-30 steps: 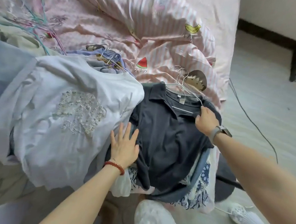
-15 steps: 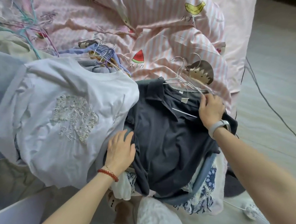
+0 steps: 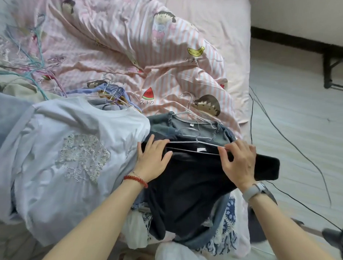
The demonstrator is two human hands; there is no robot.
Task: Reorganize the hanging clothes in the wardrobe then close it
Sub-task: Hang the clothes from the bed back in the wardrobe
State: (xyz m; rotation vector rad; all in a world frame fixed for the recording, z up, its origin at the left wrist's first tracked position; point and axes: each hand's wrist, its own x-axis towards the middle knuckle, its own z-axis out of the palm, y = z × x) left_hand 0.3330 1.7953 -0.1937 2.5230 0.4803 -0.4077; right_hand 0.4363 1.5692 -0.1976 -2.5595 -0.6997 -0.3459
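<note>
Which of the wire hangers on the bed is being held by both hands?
The silver hanger in the black garment, nearest the person; left hand and right hand grip its ends. The others lie untouched.

A single head-worn wide-angle view is given, directed forward and steeply down from close above. The bed (image 3: 189,33) is seen stretching far and left, the floor (image 3: 293,134) at right, and both forearms enter from the near edge.
</note>
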